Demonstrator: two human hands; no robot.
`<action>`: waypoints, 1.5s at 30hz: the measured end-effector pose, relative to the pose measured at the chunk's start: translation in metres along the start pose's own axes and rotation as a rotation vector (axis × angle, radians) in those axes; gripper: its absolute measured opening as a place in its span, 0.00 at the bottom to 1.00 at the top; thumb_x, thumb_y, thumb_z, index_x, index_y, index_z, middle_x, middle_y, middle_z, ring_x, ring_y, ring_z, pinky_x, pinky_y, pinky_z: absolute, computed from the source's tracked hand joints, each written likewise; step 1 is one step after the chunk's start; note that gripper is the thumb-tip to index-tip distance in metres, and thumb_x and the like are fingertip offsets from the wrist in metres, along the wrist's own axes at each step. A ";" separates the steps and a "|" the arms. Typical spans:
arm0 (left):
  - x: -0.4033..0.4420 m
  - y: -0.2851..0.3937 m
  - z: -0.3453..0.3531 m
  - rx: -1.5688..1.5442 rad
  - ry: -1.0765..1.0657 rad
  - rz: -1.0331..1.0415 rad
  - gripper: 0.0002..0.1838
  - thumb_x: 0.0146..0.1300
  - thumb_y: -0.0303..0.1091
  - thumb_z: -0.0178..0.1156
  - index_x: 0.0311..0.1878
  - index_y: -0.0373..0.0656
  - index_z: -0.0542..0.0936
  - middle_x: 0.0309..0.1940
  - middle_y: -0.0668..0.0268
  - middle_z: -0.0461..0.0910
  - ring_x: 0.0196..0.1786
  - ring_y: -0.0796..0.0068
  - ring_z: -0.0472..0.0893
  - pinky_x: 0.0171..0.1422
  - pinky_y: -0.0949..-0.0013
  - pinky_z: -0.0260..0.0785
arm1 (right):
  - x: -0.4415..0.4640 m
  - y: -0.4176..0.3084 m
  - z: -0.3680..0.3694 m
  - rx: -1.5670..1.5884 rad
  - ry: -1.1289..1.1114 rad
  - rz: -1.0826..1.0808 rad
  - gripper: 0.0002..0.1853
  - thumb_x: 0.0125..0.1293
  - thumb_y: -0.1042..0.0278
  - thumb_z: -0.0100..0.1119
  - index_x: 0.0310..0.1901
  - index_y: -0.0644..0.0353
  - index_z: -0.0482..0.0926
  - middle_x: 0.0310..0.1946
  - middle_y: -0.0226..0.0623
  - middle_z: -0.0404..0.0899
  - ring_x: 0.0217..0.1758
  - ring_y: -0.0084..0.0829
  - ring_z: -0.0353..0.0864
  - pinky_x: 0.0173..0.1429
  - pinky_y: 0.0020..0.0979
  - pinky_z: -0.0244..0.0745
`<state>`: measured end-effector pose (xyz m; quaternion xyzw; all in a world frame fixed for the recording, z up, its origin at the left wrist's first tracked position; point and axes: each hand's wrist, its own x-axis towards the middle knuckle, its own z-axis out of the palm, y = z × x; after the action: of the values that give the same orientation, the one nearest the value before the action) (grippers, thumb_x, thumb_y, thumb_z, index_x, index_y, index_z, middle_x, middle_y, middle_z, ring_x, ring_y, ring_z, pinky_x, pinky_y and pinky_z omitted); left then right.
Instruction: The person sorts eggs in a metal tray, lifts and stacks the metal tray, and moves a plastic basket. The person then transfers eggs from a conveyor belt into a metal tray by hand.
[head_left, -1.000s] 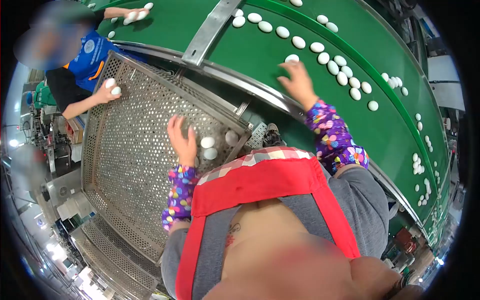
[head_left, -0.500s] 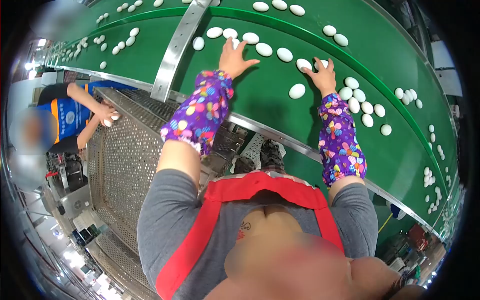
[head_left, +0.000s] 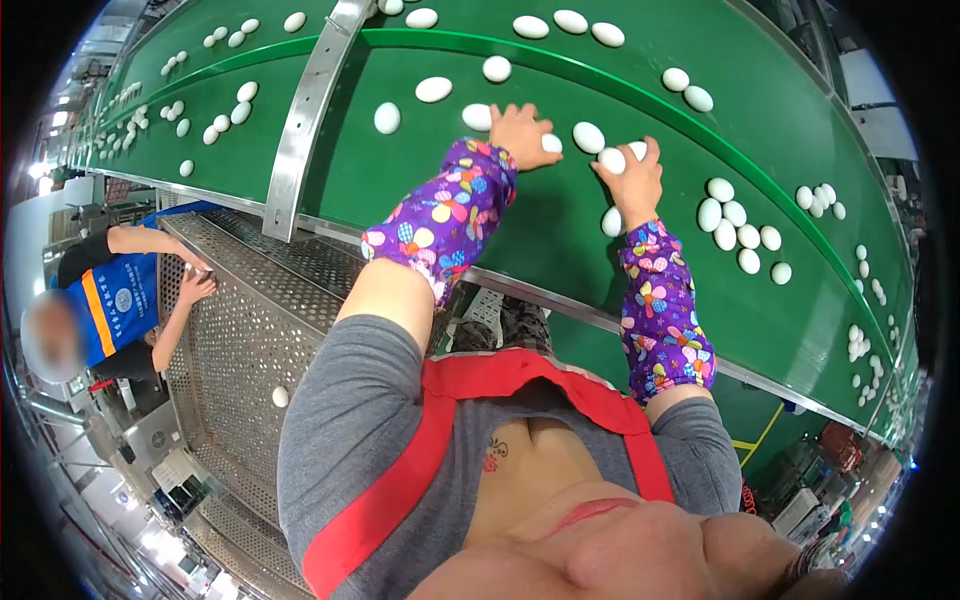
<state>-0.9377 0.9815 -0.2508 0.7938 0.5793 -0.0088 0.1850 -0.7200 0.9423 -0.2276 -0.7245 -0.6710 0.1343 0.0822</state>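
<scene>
On the green belt [head_left: 555,225], my left hand [head_left: 518,140] has its fingers curled down around a white egg [head_left: 551,144]. Another white egg [head_left: 477,117] lies just left of that hand. My right hand [head_left: 636,186] has two white eggs, a nearer egg [head_left: 611,160] and a farther egg [head_left: 637,150], between its thumb and fingers. Close below it lies an egg [head_left: 612,221], partly hidden by the hand and sleeve. A single egg [head_left: 589,137] sits between my hands.
A green divider rail [head_left: 600,76] curves along the belt, with a metal crossbar [head_left: 309,110] at left. Several eggs [head_left: 735,214] cluster right of my hands. A perforated metal tray [head_left: 235,330] holds one egg [head_left: 280,397]; a co-worker's hands [head_left: 195,280] are over its edge.
My left hand has gone from over the tray to the belt, then moved right and closed on an egg. My right hand has two eggs gathered in it. The co-worker's hands no longer show eggs.
</scene>
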 end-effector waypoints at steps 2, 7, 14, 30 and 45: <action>-0.005 -0.006 0.003 -0.009 0.062 0.027 0.28 0.44 0.64 0.65 0.43 0.55 0.83 0.51 0.63 0.74 0.54 0.56 0.71 0.63 0.38 0.52 | -0.003 0.001 0.003 0.010 -0.033 -0.039 0.24 0.46 0.47 0.72 0.45 0.47 0.82 0.66 0.42 0.58 0.52 0.52 0.72 0.50 0.45 0.77; -0.006 -0.010 -0.004 -0.060 0.077 0.032 0.27 0.44 0.64 0.65 0.43 0.57 0.84 0.56 0.64 0.71 0.59 0.57 0.68 0.62 0.35 0.51 | -0.013 -0.001 0.007 0.037 -0.062 -0.110 0.24 0.45 0.49 0.73 0.44 0.48 0.81 0.64 0.42 0.59 0.52 0.52 0.72 0.48 0.46 0.77; 0.012 0.021 -0.001 -0.033 -0.062 0.079 0.31 0.40 0.65 0.67 0.49 0.63 0.82 0.61 0.62 0.65 0.61 0.52 0.68 0.54 0.28 0.60 | -0.020 -0.012 0.009 0.040 -0.112 -0.167 0.24 0.43 0.50 0.75 0.42 0.49 0.81 0.65 0.41 0.59 0.53 0.52 0.72 0.49 0.46 0.78; -0.029 0.021 0.049 -0.464 0.200 -0.041 0.23 0.39 0.48 0.71 0.42 0.54 0.82 0.62 0.44 0.57 0.49 0.44 0.76 0.55 0.52 0.73 | -0.045 0.001 0.029 0.048 -0.183 -0.268 0.26 0.43 0.50 0.75 0.44 0.52 0.82 0.65 0.42 0.58 0.57 0.51 0.70 0.56 0.45 0.73; -0.429 -0.159 -0.109 -0.458 0.420 -0.863 0.31 0.40 0.49 0.76 0.47 0.44 0.81 0.59 0.47 0.61 0.62 0.49 0.63 0.68 0.55 0.60 | -0.109 -0.378 0.011 0.692 -0.742 -0.946 0.23 0.43 0.58 0.76 0.43 0.54 0.82 0.62 0.47 0.61 0.65 0.48 0.63 0.66 0.42 0.64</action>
<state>-1.2473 0.6628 -0.0964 0.4071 0.8649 0.2018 0.2133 -1.0891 0.8656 -0.1158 -0.1925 -0.8171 0.5293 0.1233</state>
